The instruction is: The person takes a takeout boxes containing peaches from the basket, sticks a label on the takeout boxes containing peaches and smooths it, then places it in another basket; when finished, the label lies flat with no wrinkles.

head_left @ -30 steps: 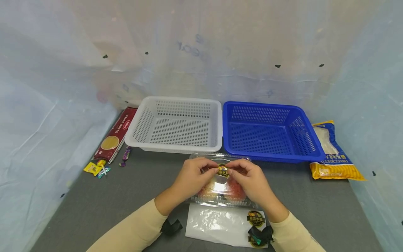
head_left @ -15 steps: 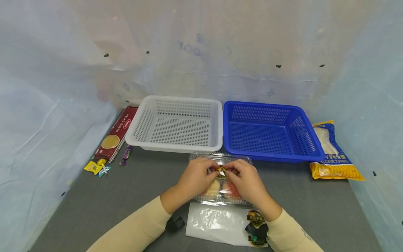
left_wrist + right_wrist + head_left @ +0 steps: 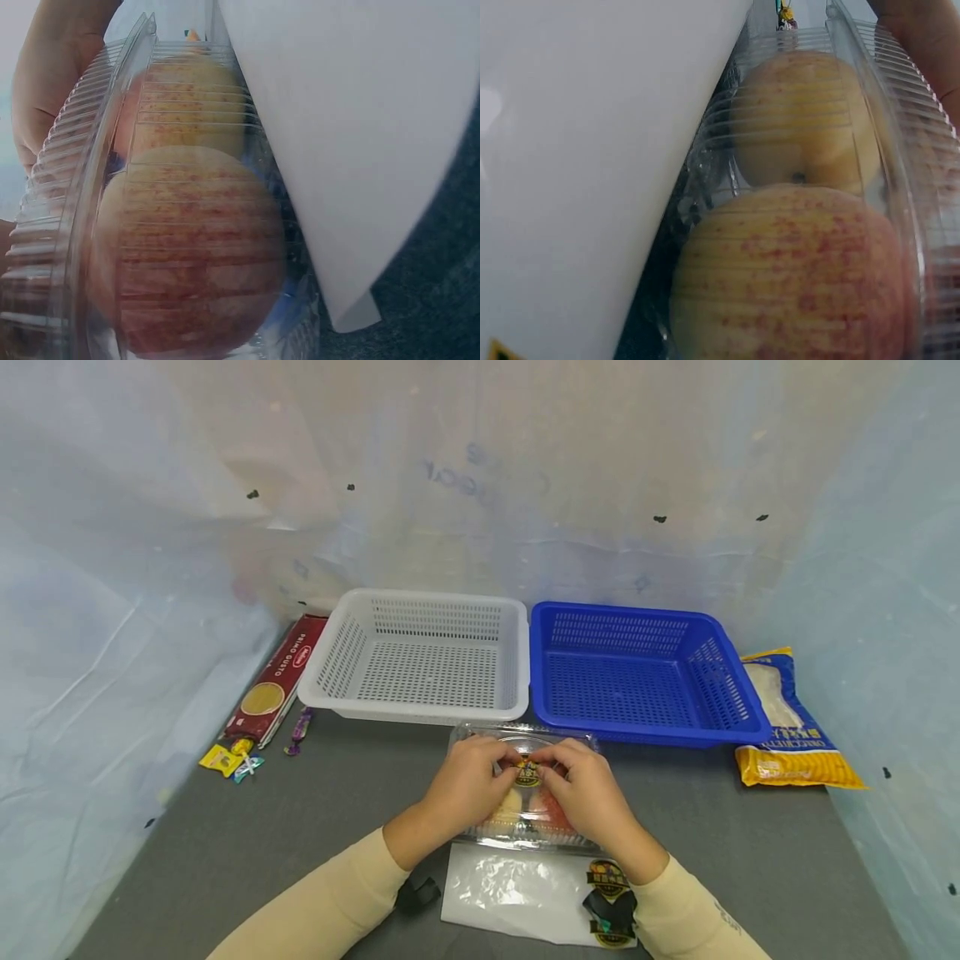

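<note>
Both hands meet over a clear plastic fruit box (image 3: 517, 841) in the head view. Thumb and index finger of my left hand (image 3: 467, 783) pinch the left edge of a round black-and-gold sticker (image 3: 528, 774) at the lid's middle. From the other side, my right hand (image 3: 588, 787) pinches its right edge the same way. The sticker faces up, close against the lid. Through the box's ribbed wall, red-and-yellow apples show in the left wrist view, one apple (image 3: 191, 255) nearest; another apple (image 3: 791, 277) fills the right wrist view. The fingertips are outside both wrist views.
A white sticker sheet (image 3: 510, 893) with two stickers lies in front of the box. Behind stand a white basket (image 3: 427, 714) and a blue basket (image 3: 645, 735). A red packet (image 3: 277, 681) and several candies lie left; a blue-and-yellow bag (image 3: 798, 752) lies right.
Both hands have shifted slightly, with the right forearm drawn a little inward. The sticker's glare has faded and its printed face shows flatter on the lid. The baskets and packets stay put.
</note>
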Tool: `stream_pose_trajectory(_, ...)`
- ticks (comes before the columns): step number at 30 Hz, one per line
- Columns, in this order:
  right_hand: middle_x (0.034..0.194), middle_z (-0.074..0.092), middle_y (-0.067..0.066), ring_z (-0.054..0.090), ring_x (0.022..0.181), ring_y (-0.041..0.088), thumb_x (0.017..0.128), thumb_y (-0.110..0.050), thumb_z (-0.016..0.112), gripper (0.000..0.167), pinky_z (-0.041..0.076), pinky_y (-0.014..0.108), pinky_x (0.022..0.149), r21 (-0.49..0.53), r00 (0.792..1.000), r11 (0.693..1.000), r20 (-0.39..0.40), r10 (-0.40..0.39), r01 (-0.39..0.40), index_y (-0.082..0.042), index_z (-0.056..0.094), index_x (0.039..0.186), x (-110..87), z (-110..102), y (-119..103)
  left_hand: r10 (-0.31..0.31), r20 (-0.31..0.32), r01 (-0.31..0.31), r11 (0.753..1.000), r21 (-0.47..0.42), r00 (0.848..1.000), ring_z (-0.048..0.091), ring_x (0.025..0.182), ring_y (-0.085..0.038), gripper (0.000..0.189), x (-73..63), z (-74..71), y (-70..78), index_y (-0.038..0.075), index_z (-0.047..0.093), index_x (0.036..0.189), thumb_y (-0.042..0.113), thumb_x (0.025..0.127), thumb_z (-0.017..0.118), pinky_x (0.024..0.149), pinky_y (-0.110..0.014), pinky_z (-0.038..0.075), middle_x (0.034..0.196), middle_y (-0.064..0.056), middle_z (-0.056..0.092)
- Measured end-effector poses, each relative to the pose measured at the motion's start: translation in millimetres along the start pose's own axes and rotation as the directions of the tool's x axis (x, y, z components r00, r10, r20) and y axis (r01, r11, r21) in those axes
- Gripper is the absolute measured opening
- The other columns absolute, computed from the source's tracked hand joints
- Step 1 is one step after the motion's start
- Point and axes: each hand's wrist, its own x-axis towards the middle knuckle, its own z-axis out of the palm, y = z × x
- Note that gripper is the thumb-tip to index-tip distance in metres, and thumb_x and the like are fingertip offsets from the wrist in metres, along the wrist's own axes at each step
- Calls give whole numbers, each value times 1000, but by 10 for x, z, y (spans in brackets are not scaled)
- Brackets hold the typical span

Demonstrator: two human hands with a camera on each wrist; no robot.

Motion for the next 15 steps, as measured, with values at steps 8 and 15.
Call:
stream_pose_trajectory(8, 101, 63, 1, 56, 84, 16, 96, 0, 82, 18, 52, 37, 71, -117, 991, 985, 14, -130, 131, -4, 84, 114, -38, 28, 18, 81, 19, -82, 988, 130, 997, 59, 83, -19, 9, -45, -14, -9, 6, 86, 102, 9, 93, 87, 71, -33, 53, 93, -2, 63)
stream_pose_trajectory(15, 133, 68, 13, 59, 108, 29, 100, -13, 81, 31, 56, 47, 90, -312, 913, 858, 130, -386, 408, 4, 78, 126, -133, -42, 47, 304, 187, -354, 851, 388, 934, 65, 112, -27, 30, -152, -94, -43, 10, 81, 129, 27, 105, 76, 78, -40, 56, 134, -4, 73)
